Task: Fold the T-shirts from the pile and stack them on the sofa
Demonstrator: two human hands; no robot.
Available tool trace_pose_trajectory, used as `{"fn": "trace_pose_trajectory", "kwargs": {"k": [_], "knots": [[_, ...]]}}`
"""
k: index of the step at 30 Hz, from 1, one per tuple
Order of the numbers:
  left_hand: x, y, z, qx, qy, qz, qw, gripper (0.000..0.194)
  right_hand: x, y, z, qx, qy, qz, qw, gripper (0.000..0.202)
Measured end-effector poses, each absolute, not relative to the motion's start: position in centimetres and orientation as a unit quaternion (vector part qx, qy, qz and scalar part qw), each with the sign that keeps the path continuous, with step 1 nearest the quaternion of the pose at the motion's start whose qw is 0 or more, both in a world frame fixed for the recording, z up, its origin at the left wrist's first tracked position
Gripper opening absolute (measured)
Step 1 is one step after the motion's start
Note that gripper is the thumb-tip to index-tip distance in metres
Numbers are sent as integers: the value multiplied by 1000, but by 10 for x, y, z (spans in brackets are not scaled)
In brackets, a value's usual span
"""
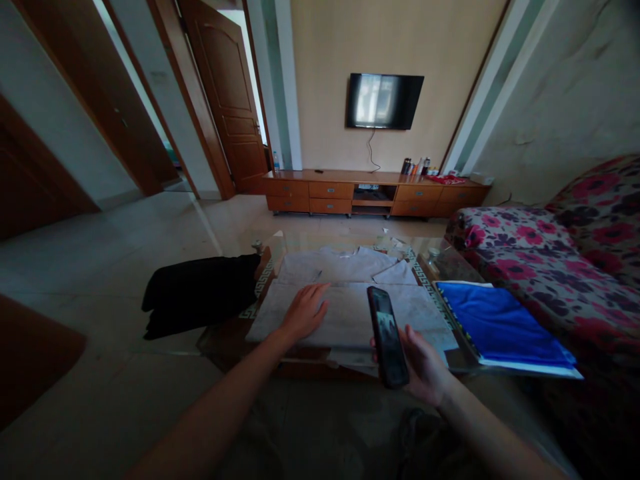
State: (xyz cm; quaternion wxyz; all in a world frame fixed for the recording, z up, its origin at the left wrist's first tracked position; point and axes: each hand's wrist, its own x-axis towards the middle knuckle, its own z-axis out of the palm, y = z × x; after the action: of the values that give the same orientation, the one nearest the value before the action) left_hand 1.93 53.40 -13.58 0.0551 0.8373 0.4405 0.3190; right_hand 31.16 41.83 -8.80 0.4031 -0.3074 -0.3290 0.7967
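My right hand (425, 367) is closed round a dark smartphone (387, 337), held upright and tilted, its lit screen toward me. Below and beyond the phone, a light grey T-shirt (350, 307) lies spread on the glass coffee table (460, 263), its neckline at the far side. Over the left part of the shirt is my left hand (306, 310), fingers stretched out and holding nothing; whether it touches the cloth I cannot tell. Folded black cloth (203, 293) lies at the table's left end. A folded blue cloth (505, 323) rests at the right end, with something white under it.
A flowered sofa (530, 247) stands along the right side. Across the tiled floor (150, 233) is a low wooden TV cabinet (330, 193) with bottles on top, beneath a wall-mounted television (385, 100). A brown door (225, 93) stands ajar at the back left.
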Motion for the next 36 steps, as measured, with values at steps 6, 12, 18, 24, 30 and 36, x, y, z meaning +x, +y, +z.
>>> {"fn": "trace_pose_trajectory", "kwargs": {"k": [6, 12, 18, 24, 30, 36], "knots": [[57, 498, -104, 850, 356, 375, 97, 53, 288, 417, -106, -303, -262, 839, 368, 65], [67, 501, -109, 870, 340, 343, 94, 56, 287, 415, -108, -355, -279, 807, 380, 80], [68, 505, -120, 876, 338, 335, 83, 64, 285, 414, -105, -349, -335, 783, 390, 90], [66, 503, -125, 872, 324, 357, 85, 65, 284, 410, -98, -325, -314, 800, 395, 91], [65, 502, -126, 872, 319, 359, 96, 65, 285, 409, -97, -322, -308, 802, 397, 100], [65, 502, -128, 870, 325, 358, 101, 65, 285, 410, -98, -329, -309, 801, 394, 98]]}}
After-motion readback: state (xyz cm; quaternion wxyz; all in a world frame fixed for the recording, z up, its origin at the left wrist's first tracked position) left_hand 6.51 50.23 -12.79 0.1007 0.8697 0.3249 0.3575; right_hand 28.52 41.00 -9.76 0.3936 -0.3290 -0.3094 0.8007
